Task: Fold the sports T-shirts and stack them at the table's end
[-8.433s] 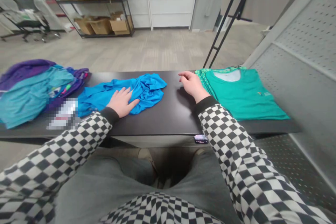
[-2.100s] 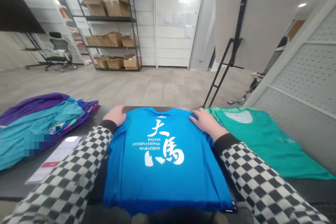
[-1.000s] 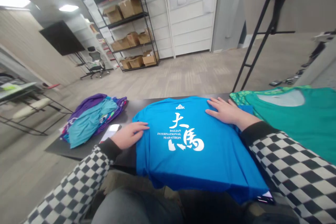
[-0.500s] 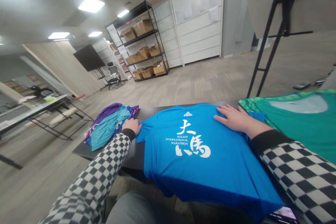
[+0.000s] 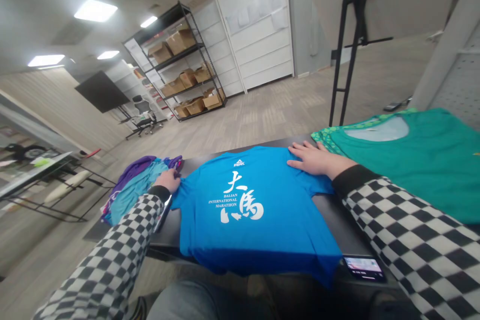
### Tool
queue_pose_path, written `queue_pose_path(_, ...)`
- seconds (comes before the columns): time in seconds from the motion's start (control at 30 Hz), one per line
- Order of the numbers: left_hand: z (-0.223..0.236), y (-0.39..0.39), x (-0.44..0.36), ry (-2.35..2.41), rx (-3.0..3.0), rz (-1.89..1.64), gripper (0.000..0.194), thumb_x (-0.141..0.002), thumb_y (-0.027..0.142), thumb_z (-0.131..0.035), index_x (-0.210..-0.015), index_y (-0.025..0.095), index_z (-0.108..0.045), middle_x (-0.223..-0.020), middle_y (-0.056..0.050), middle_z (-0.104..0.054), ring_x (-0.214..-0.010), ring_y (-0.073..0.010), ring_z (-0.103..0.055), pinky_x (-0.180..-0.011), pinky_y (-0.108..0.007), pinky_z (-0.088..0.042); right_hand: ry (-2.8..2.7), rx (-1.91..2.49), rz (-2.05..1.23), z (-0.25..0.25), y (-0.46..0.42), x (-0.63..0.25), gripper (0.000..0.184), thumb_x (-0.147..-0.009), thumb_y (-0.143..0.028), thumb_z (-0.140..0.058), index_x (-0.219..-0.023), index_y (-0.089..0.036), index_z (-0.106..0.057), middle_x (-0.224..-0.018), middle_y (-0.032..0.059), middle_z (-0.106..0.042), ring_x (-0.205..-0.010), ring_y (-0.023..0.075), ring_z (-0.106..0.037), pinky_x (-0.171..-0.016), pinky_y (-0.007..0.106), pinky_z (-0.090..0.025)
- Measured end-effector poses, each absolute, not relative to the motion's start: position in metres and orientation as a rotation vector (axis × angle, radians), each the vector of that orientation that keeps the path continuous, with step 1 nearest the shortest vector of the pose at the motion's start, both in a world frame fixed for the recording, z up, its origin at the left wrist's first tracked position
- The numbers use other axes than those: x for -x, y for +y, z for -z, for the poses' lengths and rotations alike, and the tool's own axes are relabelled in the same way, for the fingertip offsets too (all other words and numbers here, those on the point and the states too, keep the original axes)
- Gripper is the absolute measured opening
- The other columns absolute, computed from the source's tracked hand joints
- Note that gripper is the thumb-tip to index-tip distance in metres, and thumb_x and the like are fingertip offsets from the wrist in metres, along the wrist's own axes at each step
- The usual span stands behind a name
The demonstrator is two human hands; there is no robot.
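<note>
1. A blue short-sleeved T-shirt with white print point(image 5: 247, 220) is laid flat on a dark tabletop point(image 5: 330, 225).
2. The right hand point(image 5: 317, 158) is held open, fingers spread, flat on the shirt's shoulder.
3. The left hand point(image 5: 167, 180) is curled at the other sleeve; whether cloth is gripped cannot be told.
4. A folded green T-shirt point(image 5: 412, 160) is placed just beside the right hand.

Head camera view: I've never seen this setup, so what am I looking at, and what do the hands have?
This is a camera worn on a person's head, looking down at their own bare hands, so the black-and-white checkered sleeves are theirs. On a black table lies a bright blue T-shirt printed Dalian International Marathon. The right hand rests open on it; the left hand is at its sleeve, maybe gripping it. Nearby are a green shirt, a purple and teal clothes pile and a lit phone.
</note>
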State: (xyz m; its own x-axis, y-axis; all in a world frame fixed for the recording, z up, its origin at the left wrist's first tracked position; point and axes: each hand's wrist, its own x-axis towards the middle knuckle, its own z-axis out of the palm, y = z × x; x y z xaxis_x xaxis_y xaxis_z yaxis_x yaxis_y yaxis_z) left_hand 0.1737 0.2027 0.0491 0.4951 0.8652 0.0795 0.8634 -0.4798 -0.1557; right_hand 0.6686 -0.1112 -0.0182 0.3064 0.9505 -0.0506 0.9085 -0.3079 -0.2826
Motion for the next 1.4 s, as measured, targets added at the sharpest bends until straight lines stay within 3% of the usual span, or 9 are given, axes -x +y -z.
queue_pose_path(0.17,0.003,0.158,-0.198,-1.314,2.807,-0.005,0.067,-0.11,0.049,-0.042,-0.163,0.014,-0.065,-0.169,-0.02,-0.065,-0.162,-0.0324,-0.057,-0.138,-0.047,-0.042,-1.622,2.438,-0.213,0.021,-0.109,-0.681,0.08,-0.11,-0.07,-0.044,-0.18,-0.032,-0.051,-0.19,0.0106,-0.038,-0.177,0.0528,-0.024,-0.139,0.083,-0.014)
queue_pose_path(0.37,0.02,0.151,-0.198,-1.403,2.94,-0.105,0.084,-0.113,0.068,-0.039,-0.182,0.02,-0.044,-0.19,-0.021,-0.035,-0.179,-0.0458,-0.026,-0.141,-0.073,-0.025,-1.72,2.266,0.059,0.009,-0.111,-0.644,0.078,-0.114,-0.065,-0.04,-0.177,-0.021,-0.054,-0.191,0.0167,-0.035,-0.179,0.0488,-0.022,-0.142,0.077,-0.01)
queue_pose_path(0.57,0.012,0.175,-0.185,-1.335,2.971,-0.125,0.092,-0.112,0.073,-0.029,-0.184,0.017,-0.039,-0.192,-0.021,-0.027,-0.18,-0.0429,-0.025,-0.142,-0.068,-0.026,-1.93,2.22,-0.252,0.014,-0.106,-0.62,0.093,-0.107,-0.078,-0.042,-0.182,-0.023,-0.047,-0.192,0.0138,-0.032,-0.178,0.0489,-0.026,-0.142,0.076,-0.02)
queue_pose_path(0.7,0.003,0.164,-0.164,-1.26,2.911,0.181,0.088,-0.112,0.069,-0.03,-0.175,0.011,-0.051,-0.186,-0.024,-0.041,-0.177,-0.0414,-0.033,-0.143,-0.068,-0.027,-1.879,2.267,-0.256,0.016,-0.104,-0.636,0.1,-0.105,-0.082,-0.041,-0.183,-0.02,-0.044,-0.191,0.0151,-0.031,-0.178,0.0489,-0.026,-0.142,0.076,-0.02)
queue_pose_path(0.9,-0.003,0.074,-0.106,-1.033,2.942,0.404,0.061,-0.117,0.053,-0.041,-0.162,0.022,-0.068,-0.173,-0.016,-0.061,-0.162,-0.0336,-0.058,-0.14,-0.058,-0.042,-1.89,2.244,-0.193,0.029,-0.099,-0.653,0.1,-0.104,-0.086,-0.042,-0.183,-0.026,-0.045,-0.191,0.0113,-0.033,-0.177,0.0491,-0.029,-0.142,0.076,-0.021)
queue_pose_path(1.07,0.015,0.028,-0.069,-1.058,2.96,-0.024,0.069,-0.12,0.051,-0.031,-0.178,0.021,-0.051,-0.188,-0.017,-0.039,-0.173,-0.0384,-0.042,-0.14,-0.068,-0.037,-1.879,2.191,-0.214,0.039,-0.092,-0.666,0.1,-0.101,-0.089,-0.049,-0.182,-0.032,-0.047,-0.19,0.0078,-0.038,-0.175,0.0502,-0.032,-0.143,0.076,-0.018)
queue_pose_path(1.17,0.007,0.027,-0.068,-1.097,2.932,-0.095,0.071,-0.119,0.055,-0.033,-0.178,0.021,-0.052,-0.185,-0.018,-0.044,-0.172,-0.0399,-0.044,-0.139,-0.074,-0.033,-1.902,2.164,-0.204,0.037,-0.09,-0.668,0.098,-0.101,-0.089,-0.049,-0.181,-0.033,-0.049,-0.189,0.0073,-0.04,-0.175,0.0502,-0.033,-0.143,0.077,-0.018)
queue_pose_path(1.27,-0.006,0.025,-0.088,-1.14,2.936,0.068,0.072,-0.118,0.06,-0.036,-0.173,0.021,-0.058,-0.182,-0.017,-0.05,-0.17,-0.0373,-0.047,-0.142,-0.066,-0.034,-1.908,2.166,-0.206,0.033,-0.091,-0.666,0.098,-0.102,-0.089,-0.048,-0.18,-0.031,-0.049,-0.19,0.009,-0.038,-0.175,0.0512,-0.032,-0.142,0.079,-0.017)
queue_pose_path(1.4,-0.002,0.011,-0.125,-1.109,3.011,0.137,0.079,-0.119,0.062,-0.03,-0.181,0.015,-0.046,-0.19,-0.018,-0.034,-0.178,-0.0363,-0.033,-0.144,-0.059,-0.033,-1.886,2.126,-0.146,0.028,-0.093,-0.663,0.094,-0.106,-0.087,-0.045,-0.18,-0.028,-0.05,-0.19,0.0111,-0.038,-0.175,0.0516,-0.031,-0.141,0.081,-0.015)
